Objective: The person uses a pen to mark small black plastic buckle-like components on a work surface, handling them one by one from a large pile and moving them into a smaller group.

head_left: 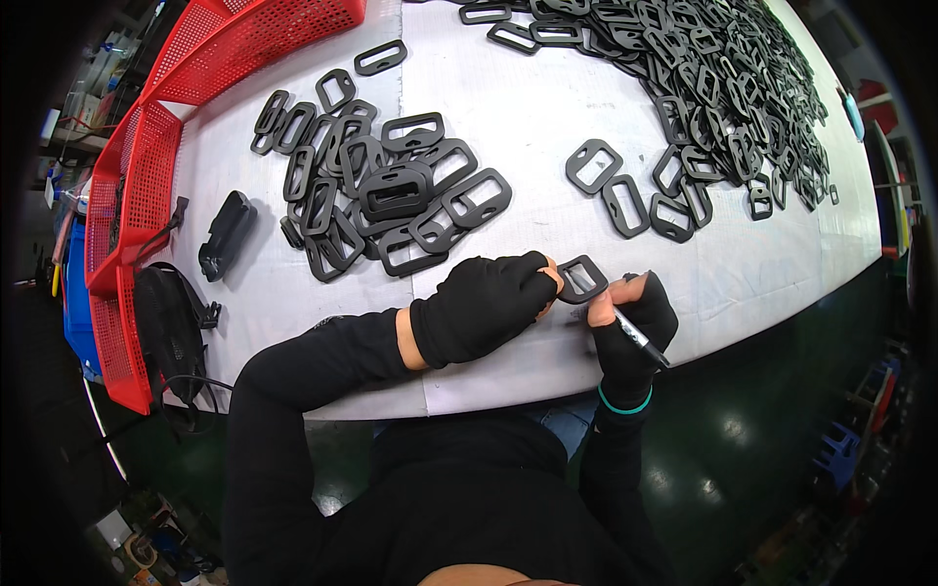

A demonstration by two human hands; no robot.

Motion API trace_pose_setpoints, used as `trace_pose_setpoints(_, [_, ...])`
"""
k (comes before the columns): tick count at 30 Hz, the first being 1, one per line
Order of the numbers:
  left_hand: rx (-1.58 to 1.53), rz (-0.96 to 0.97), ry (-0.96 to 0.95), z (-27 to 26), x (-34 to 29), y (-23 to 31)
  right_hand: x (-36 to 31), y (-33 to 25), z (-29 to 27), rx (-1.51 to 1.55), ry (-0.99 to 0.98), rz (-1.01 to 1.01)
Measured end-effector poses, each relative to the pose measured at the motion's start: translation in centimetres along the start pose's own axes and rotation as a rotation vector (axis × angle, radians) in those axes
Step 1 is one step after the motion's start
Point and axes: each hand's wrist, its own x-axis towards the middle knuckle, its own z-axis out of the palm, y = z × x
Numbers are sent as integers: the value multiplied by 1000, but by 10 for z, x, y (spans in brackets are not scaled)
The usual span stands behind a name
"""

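My left hand [489, 308], in a black fingerless glove, grips the left end of a black oblong plastic frame [599, 277] with a large opening. Closed around a slim silver-and-black marker pen [637, 336] is my right hand [625, 359], also gloved. Its thumb and fingertips come up against the frame's lower right side, where the pen's tip is hidden. Both hands are above the near edge of the white-covered table [508, 376]. Beyond my left hand lies a loose heap of similar black frames [477, 200]. A few more frames [625, 207] rest past my right hand.
A large pile of black frames [723, 98] covers the far right. Red perforated baskets [122, 337] line the left edge. Near them are a black case-like object [228, 234] and a black pouch [168, 317] with a strap. A blue stool [836, 454] stands on the floor at right.
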Motion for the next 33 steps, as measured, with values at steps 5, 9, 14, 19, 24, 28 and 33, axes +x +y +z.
trace_pose_setpoints(5, [21, 6, 3, 1, 0, 0, 1, 0, -1, -34, -25, -33])
trace_pose_setpoints(9, [22, 6, -9, 1, 0, 0, 1, -1, -1, -40, -24, -32])
trace_pose_setpoints(14, [34, 1, -9, 1, 0, 1, 1, -1, 0, -37, -17, -20])
trace_pose_setpoints(19, [17, -11, -12, 0, 1, 1, 1, -1, 0, 16, 22, 10])
trace_pose_setpoints(24, [-146, -191, 101, 1, 5, 1, 1, 3, -3, 33, 38, -1])
trace_pose_setpoints(28, [-213, -378, 81, -18, 15, -2, 1, 9, -5, 12, 73, -46])
trace_pose_setpoints(33, [41, -377, 59, -36, 24, -11, 1, 10, -5, 70, 125, -21])
